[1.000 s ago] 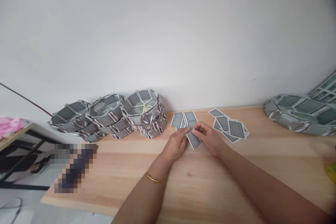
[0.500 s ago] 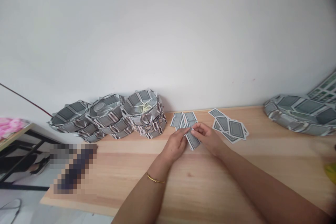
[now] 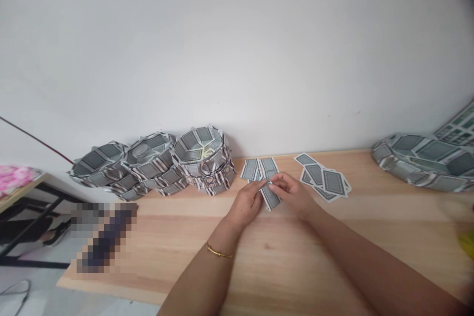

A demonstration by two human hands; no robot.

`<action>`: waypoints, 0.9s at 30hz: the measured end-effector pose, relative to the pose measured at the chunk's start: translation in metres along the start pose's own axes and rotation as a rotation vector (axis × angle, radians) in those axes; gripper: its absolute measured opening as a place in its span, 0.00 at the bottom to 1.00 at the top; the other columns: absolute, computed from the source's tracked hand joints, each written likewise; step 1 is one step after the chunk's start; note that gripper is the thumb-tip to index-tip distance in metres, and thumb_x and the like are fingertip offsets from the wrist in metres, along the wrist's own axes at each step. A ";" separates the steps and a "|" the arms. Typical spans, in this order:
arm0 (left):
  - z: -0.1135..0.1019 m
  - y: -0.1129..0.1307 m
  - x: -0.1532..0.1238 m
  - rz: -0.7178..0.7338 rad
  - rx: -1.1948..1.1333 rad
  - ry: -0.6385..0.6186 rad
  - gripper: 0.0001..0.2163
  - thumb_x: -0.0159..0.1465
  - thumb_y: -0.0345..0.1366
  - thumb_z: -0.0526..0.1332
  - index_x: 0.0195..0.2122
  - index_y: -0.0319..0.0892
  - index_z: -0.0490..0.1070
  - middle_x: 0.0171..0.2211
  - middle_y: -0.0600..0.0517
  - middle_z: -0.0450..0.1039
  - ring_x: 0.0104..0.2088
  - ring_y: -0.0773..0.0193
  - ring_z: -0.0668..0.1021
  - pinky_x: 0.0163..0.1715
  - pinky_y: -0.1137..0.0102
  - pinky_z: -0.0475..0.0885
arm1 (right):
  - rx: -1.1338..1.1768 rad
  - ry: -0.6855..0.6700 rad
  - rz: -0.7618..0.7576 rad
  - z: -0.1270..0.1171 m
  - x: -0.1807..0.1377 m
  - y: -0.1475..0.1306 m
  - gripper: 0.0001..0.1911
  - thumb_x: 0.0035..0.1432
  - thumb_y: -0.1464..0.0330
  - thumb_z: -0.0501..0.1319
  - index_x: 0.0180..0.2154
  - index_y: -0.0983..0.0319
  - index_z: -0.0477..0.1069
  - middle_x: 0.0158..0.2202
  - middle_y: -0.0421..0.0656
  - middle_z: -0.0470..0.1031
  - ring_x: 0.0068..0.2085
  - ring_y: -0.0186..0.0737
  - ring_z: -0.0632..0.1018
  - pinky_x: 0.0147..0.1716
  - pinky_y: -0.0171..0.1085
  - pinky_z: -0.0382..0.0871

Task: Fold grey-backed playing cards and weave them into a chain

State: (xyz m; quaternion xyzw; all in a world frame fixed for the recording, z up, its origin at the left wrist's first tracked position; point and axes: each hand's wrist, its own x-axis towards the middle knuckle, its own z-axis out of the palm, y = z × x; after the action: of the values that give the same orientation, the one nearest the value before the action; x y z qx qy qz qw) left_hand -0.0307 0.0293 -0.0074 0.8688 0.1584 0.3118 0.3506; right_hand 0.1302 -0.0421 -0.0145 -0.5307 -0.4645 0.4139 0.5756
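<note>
Between my two hands is a grey-patterned playing card [image 3: 271,198] with a white border, held at a slant above the wooden table. The fingers of my left hand [image 3: 247,201] close on its left edge. My right hand [image 3: 291,191] pinches its upper end between thumb and forefinger. Just behind my fingertips lie several more playing cards [image 3: 259,167], partly covered by the hands. To the right of my right hand, a loose spread of cards [image 3: 326,180] rests face down, overlapping.
Bowls woven from folded cards [image 3: 202,158] stand stacked against the wall at left. A wider woven bowl [image 3: 422,160] sits at far right by a green-and-white sheet [image 3: 459,126]. A blurred-out dark object [image 3: 107,242] lies on the table [image 3: 177,252] near its left edge.
Both hands stay almost in place. The card between them has shifted and tilted very slightly.
</note>
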 end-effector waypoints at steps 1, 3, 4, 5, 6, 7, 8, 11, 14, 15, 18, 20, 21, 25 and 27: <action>0.000 0.000 0.000 -0.001 0.002 0.000 0.19 0.63 0.28 0.47 0.55 0.42 0.63 0.51 0.44 0.69 0.51 0.60 0.71 0.53 0.60 0.65 | 0.003 -0.002 0.001 0.000 0.000 0.000 0.15 0.52 0.58 0.62 0.37 0.59 0.64 0.31 0.39 0.76 0.32 0.37 0.75 0.34 0.37 0.67; 0.000 0.001 0.000 0.000 0.007 -0.005 0.19 0.63 0.28 0.47 0.55 0.41 0.63 0.51 0.44 0.68 0.51 0.61 0.71 0.53 0.60 0.65 | 0.000 0.001 -0.005 0.000 0.000 0.001 0.14 0.52 0.58 0.62 0.37 0.59 0.64 0.30 0.39 0.76 0.31 0.37 0.75 0.33 0.37 0.67; -0.001 0.002 0.001 0.000 0.008 -0.009 0.19 0.63 0.28 0.47 0.55 0.41 0.63 0.51 0.44 0.69 0.51 0.61 0.71 0.53 0.60 0.65 | -0.002 0.002 -0.008 0.000 0.001 0.001 0.14 0.52 0.58 0.62 0.37 0.59 0.64 0.31 0.39 0.76 0.31 0.36 0.75 0.33 0.37 0.67; -0.001 0.003 0.001 -0.001 0.008 -0.012 0.19 0.63 0.28 0.48 0.55 0.41 0.62 0.51 0.44 0.69 0.50 0.61 0.71 0.53 0.61 0.65 | -0.004 0.002 -0.012 -0.001 0.001 0.002 0.14 0.52 0.58 0.62 0.37 0.59 0.64 0.31 0.39 0.76 0.32 0.36 0.75 0.33 0.37 0.67; -0.001 0.003 0.001 -0.004 0.007 -0.017 0.19 0.63 0.28 0.48 0.55 0.41 0.62 0.50 0.44 0.69 0.50 0.61 0.71 0.52 0.61 0.65 | -0.003 0.000 -0.016 -0.001 0.001 0.002 0.14 0.52 0.58 0.61 0.37 0.59 0.64 0.31 0.39 0.75 0.32 0.36 0.75 0.33 0.37 0.67; -0.001 0.003 0.001 -0.009 0.006 -0.019 0.19 0.63 0.28 0.48 0.55 0.41 0.62 0.50 0.45 0.69 0.50 0.61 0.71 0.52 0.61 0.65 | -0.002 -0.002 -0.018 -0.001 0.001 0.003 0.14 0.53 0.58 0.61 0.37 0.59 0.64 0.31 0.39 0.75 0.32 0.36 0.75 0.33 0.37 0.67; -0.001 0.003 0.001 -0.017 0.005 -0.020 0.19 0.64 0.29 0.48 0.55 0.41 0.62 0.50 0.44 0.69 0.50 0.61 0.71 0.52 0.61 0.66 | -0.002 -0.004 -0.019 -0.001 0.001 0.003 0.14 0.53 0.59 0.61 0.37 0.59 0.64 0.31 0.39 0.74 0.32 0.36 0.74 0.33 0.37 0.66; 0.000 0.002 0.000 -0.038 0.006 -0.015 0.18 0.64 0.31 0.48 0.55 0.41 0.63 0.50 0.44 0.69 0.50 0.60 0.71 0.52 0.61 0.66 | -0.007 -0.011 -0.024 -0.001 0.001 0.003 0.13 0.53 0.59 0.61 0.37 0.59 0.64 0.30 0.39 0.73 0.31 0.36 0.74 0.32 0.36 0.66; 0.001 0.001 0.000 -0.043 0.004 -0.016 0.18 0.65 0.33 0.48 0.55 0.41 0.63 0.50 0.44 0.69 0.50 0.60 0.71 0.52 0.62 0.66 | 0.007 -0.015 -0.026 -0.001 0.001 0.003 0.13 0.53 0.59 0.61 0.37 0.59 0.64 0.29 0.38 0.73 0.31 0.35 0.73 0.32 0.36 0.65; 0.001 0.001 0.000 -0.043 0.001 -0.018 0.18 0.65 0.33 0.48 0.55 0.41 0.63 0.50 0.44 0.69 0.50 0.60 0.72 0.52 0.62 0.66 | 0.016 -0.013 -0.024 -0.001 0.001 0.003 0.13 0.53 0.59 0.61 0.37 0.59 0.64 0.29 0.38 0.73 0.31 0.35 0.73 0.32 0.35 0.65; 0.001 0.002 0.000 -0.044 -0.007 -0.017 0.18 0.65 0.33 0.47 0.55 0.41 0.64 0.50 0.44 0.70 0.50 0.61 0.72 0.52 0.63 0.66 | 0.033 -0.011 0.002 -0.001 0.001 0.004 0.13 0.53 0.59 0.62 0.37 0.59 0.64 0.30 0.38 0.74 0.31 0.35 0.74 0.31 0.35 0.65; 0.001 0.002 0.001 -0.044 -0.011 -0.014 0.18 0.65 0.31 0.47 0.54 0.41 0.64 0.50 0.45 0.69 0.50 0.62 0.71 0.53 0.63 0.65 | 0.042 -0.011 0.017 -0.002 0.001 0.005 0.14 0.52 0.58 0.62 0.37 0.59 0.64 0.30 0.38 0.75 0.31 0.35 0.74 0.31 0.34 0.65; 0.001 0.002 0.001 -0.045 -0.012 -0.013 0.18 0.65 0.31 0.47 0.54 0.41 0.64 0.50 0.45 0.69 0.50 0.62 0.71 0.53 0.63 0.65 | 0.046 -0.012 0.020 -0.002 0.001 0.005 0.14 0.52 0.58 0.62 0.37 0.59 0.64 0.30 0.38 0.75 0.31 0.35 0.74 0.31 0.34 0.65; 0.001 -0.001 0.000 -0.059 -0.011 -0.007 0.18 0.64 0.30 0.48 0.54 0.41 0.64 0.50 0.45 0.70 0.50 0.62 0.72 0.53 0.64 0.65 | 0.041 -0.005 0.015 -0.002 0.002 0.006 0.14 0.52 0.58 0.62 0.36 0.59 0.64 0.30 0.39 0.75 0.31 0.36 0.74 0.30 0.35 0.65; 0.002 -0.001 0.000 -0.063 -0.011 -0.007 0.18 0.64 0.30 0.48 0.54 0.41 0.64 0.50 0.45 0.70 0.50 0.62 0.71 0.53 0.64 0.65 | 0.039 -0.008 0.007 -0.002 0.002 0.006 0.14 0.52 0.58 0.62 0.36 0.59 0.64 0.31 0.39 0.75 0.31 0.36 0.74 0.31 0.35 0.65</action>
State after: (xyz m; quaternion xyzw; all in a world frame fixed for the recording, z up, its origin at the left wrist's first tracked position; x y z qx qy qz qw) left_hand -0.0298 0.0291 -0.0090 0.8624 0.1827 0.2987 0.3655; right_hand 0.1323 -0.0404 -0.0199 -0.5193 -0.4568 0.4270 0.5825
